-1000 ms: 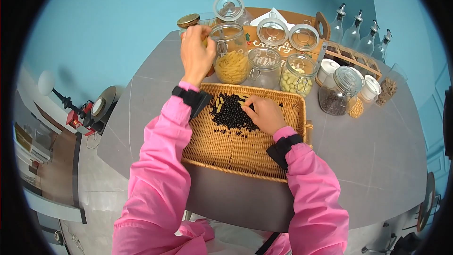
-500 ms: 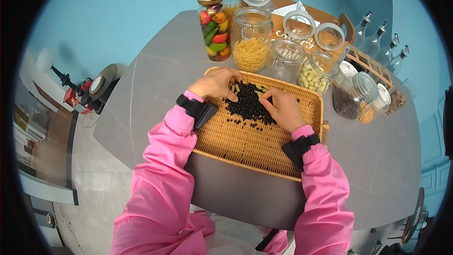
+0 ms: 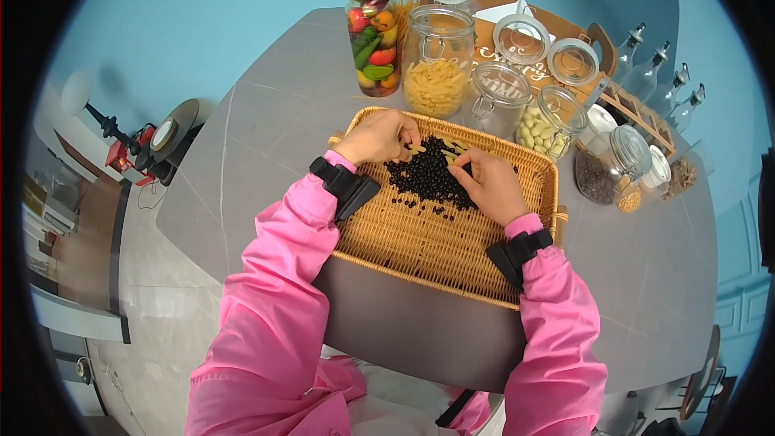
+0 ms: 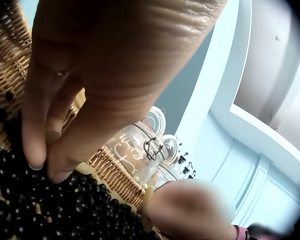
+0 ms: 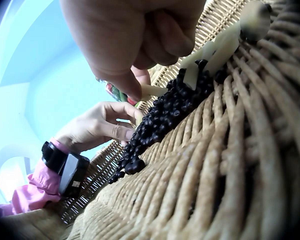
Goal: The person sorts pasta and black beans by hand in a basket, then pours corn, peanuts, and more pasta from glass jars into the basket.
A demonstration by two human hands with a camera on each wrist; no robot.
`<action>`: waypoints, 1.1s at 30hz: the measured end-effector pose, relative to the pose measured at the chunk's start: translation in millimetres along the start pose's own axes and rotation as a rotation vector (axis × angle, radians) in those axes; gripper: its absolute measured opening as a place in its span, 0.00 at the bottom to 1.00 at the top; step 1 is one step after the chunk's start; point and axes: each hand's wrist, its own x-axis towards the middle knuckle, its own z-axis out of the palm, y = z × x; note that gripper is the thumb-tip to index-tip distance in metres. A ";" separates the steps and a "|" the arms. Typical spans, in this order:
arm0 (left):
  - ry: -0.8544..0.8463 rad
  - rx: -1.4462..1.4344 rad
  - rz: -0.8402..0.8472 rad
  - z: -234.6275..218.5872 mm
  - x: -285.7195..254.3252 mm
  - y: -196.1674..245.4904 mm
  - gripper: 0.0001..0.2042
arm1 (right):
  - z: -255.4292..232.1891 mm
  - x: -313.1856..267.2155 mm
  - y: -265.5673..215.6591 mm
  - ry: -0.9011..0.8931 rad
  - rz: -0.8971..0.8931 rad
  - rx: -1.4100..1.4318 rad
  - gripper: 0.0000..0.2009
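Observation:
A wicker basket (image 3: 404,258) holds a heap of black beans (image 3: 428,178) with pale pasta tubes among them. My left hand (image 3: 378,139) is at the heap's left side, thumb and fingers bent together around a pasta tube (image 3: 416,148) at their tips. In the left wrist view the left hand (image 4: 105,65) has its fingertips down at the black beans (image 4: 75,205). On the heap's right, my right hand (image 3: 491,186) pinches another tube; the right wrist view shows that pasta tube (image 5: 153,91) at the fingertips of the right hand (image 5: 135,40). Several loose tubes (image 5: 222,50) lie close by.
Behind the basket stand a jar of colourful vegetables (image 3: 376,48), an open pasta jar (image 3: 436,85), a clear jar (image 3: 494,101) and a jar of pale beans (image 3: 542,133). A dark-filled jar (image 3: 597,173) is at the right, with glass bottles (image 3: 642,77) behind it.
My left hand has come down from beside the jars into the basket and closed on a pasta tube. The right hand stays at the heap's right. The head view has shifted.

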 end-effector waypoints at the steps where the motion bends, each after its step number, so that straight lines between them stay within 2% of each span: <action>1: 0.006 -0.011 -0.016 -1.6 -1.4 4.6 0.12 | 0.0 -0.1 -0.3 0.000 -0.004 -0.005 0.08; 5: 0.037 -0.024 -0.028 -3.9 -3.1 12.0 0.10 | 3.0 -0.5 4.9 0.021 -0.046 0.017 0.09; 8: 0.055 0.009 0.062 -1.4 -2.2 8.7 0.08 | 2.7 -0.6 4.2 0.019 -0.033 0.019 0.09; 10: 0.111 -0.189 0.000 -2.2 -2.4 12.4 0.06 | 0.7 -0.2 2.1 0.016 -0.015 0.015 0.09; 14: 0.186 -0.256 0.042 -6.2 -0.8 10.4 0.04 | -0.8 -0.4 1.4 0.030 0.001 0.004 0.09; 16: 0.235 -0.412 -0.061 -6.0 -1.3 12.6 0.04 | -1.5 -0.4 1.2 0.025 0.008 0.002 0.09; 19: 0.284 -0.410 -0.005 -7.8 0.5 12.7 0.05 | -3.1 -0.9 1.1 0.032 0.012 -0.006 0.10; 20: 0.281 -0.397 0.010 -12.4 1.1 20.5 0.05 | -3.6 -0.9 1.3 0.035 0.012 -0.011 0.10; 22: 0.387 -0.490 0.151 -23.2 3.2 37.2 0.06 | -3.4 -0.8 3.1 0.032 0.049 -0.012 0.10; 24: 0.496 -0.506 0.115 -45.2 6.8 64.4 0.09 | -2.6 -2.8 3.9 0.050 -0.009 -0.018 0.10; 26: 0.696 -0.326 0.250 -66.7 25.6 77.3 0.09 | -4.7 -4.4 2.4 0.024 0.030 -0.002 0.10; 27: 0.693 -0.322 0.255 -76.2 34.8 84.3 0.09 | -4.4 -4.6 3.8 0.030 0.025 0.006 0.09; 29: 0.804 0.013 0.233 -92.9 51.9 95.9 0.09 | -5.3 -4.3 3.9 0.045 0.018 0.018 0.09; 30: 0.803 0.018 0.239 -97.2 61.0 94.6 0.09 | -6.2 -4.4 3.4 0.029 0.027 0.020 0.09; 32: 0.678 0.217 0.194 -99.1 79.4 80.2 0.09 | -6.6 -4.6 3.6 0.020 0.036 0.022 0.09; 33: 0.710 0.344 0.219 -96.8 84.2 76.2 0.09 | -5.3 -4.6 4.9 0.024 0.028 0.035 0.09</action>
